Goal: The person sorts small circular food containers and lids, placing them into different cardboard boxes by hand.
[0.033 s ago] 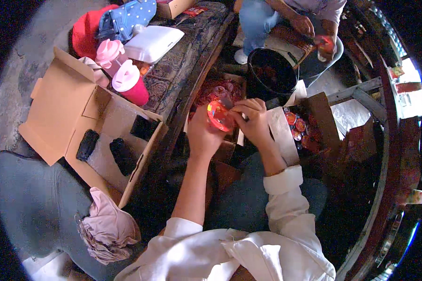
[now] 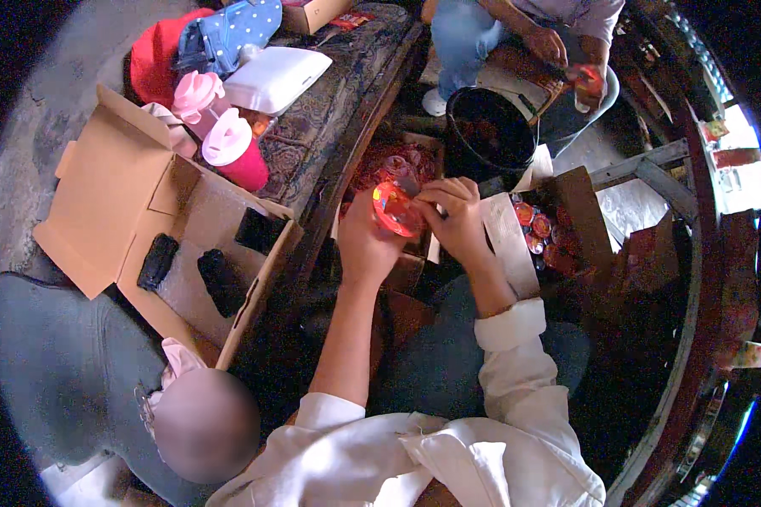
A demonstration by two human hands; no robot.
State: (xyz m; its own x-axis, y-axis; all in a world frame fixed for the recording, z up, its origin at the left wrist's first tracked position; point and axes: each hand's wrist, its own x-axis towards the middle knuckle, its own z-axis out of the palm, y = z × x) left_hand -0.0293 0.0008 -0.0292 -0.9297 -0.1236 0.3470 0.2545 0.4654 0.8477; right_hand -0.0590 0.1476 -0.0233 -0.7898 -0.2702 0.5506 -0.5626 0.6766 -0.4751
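Note:
A round, shiny cup point(image 2: 389, 211) with a red printed face is held up in front of me, tilted toward me. My left hand point(image 2: 364, 241) is closed around its left side and underneath. At the cup's right edge my right hand point(image 2: 457, 215) has thumb and fingers pinched together. A small dark flat piece point(image 2: 408, 186) shows by those fingertips; what it is I cannot tell. Behind the cup, an open box holds a heap of red printed pieces point(image 2: 393, 160). To the right, several round red-topped cups point(image 2: 537, 224) lie in an open cardboard box point(image 2: 506, 241).
A black bucket point(image 2: 457, 114) stands beyond my hands, near another person holding something red. On the left, an open carton point(image 2: 101, 194) contains dark bundles. A patterned bench point(image 2: 313, 127) carries pink tumblers point(image 2: 228, 139) and a white foam box point(image 2: 279, 76). Someone sits close at my left.

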